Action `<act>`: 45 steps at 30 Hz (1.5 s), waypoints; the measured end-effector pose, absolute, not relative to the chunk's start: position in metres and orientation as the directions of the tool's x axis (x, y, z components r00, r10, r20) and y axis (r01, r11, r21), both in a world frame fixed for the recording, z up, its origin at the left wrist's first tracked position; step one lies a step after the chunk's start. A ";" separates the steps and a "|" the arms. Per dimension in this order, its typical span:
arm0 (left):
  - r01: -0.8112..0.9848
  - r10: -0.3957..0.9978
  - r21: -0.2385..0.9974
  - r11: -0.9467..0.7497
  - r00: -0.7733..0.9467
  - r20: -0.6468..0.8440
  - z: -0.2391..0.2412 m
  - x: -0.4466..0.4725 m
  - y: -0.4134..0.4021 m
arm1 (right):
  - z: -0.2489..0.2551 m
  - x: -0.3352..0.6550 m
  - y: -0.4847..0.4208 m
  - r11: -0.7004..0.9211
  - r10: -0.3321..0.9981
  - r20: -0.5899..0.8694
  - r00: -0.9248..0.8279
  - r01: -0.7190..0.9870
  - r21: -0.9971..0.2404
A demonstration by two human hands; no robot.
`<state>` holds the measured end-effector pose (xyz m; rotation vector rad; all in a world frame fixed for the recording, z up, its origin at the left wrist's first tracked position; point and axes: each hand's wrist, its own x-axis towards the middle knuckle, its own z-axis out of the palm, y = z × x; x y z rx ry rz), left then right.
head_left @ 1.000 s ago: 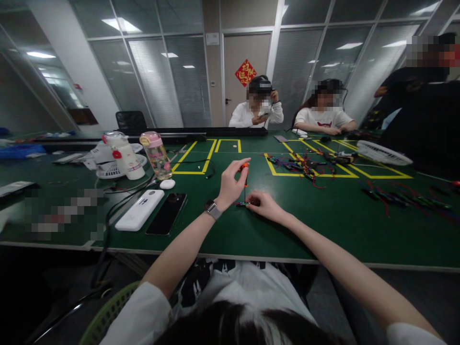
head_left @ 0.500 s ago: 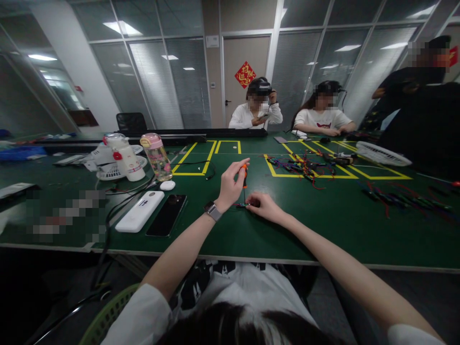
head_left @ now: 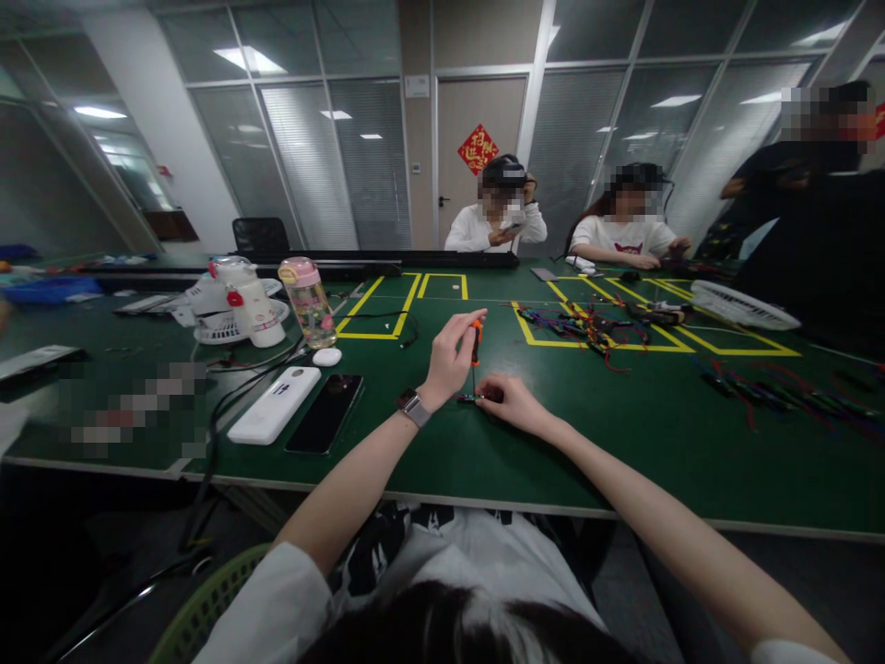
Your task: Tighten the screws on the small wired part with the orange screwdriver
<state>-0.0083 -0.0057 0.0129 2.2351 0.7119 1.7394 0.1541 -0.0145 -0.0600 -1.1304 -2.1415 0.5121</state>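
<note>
A green-topped counter (head_left: 449, 475) with a pale edge spanned the room, its surface marked with rectangles of yellow tape (head_left: 612, 348). Behind it rose glass partitions with pale slatted blinds (head_left: 297, 152) and a light wooden door (head_left: 508, 106) bearing a red diamond-shaped poster with gold characters (head_left: 477, 150). Two people in white tops (head_left: 466, 232) sat at the far side; a person in dark clothing (head_left: 816, 221) appeared at the right. On the near left lay a white rectangular power bank (head_left: 275, 406) and, just beside it, a black glass-faced phone (head_left: 324, 413); tangled circuit boards with red and blue wires (head_left: 587, 323) occupied the right. The screwdriver with an orange-and-black handle (head_left: 477, 346) stood nearly upright near the middle of the counter, its slender dark shaft running down to a small, dark, narrow circuit board with greenish patches (head_left: 466, 399), whose finer details were too small to tell. The left hand (head_left: 449, 358) was narrowed about the screwdriver's handle, thumb opposite extended fingers; the right hand (head_left: 512, 404), resting low, pinched the right end of the small board.
</note>
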 end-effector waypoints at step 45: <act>0.317 0.529 0.463 -0.828 0.162 0.833 0.009 -0.006 -0.003 | -0.060 0.156 -0.014 0.554 0.831 0.357 -0.426 0.574 -0.604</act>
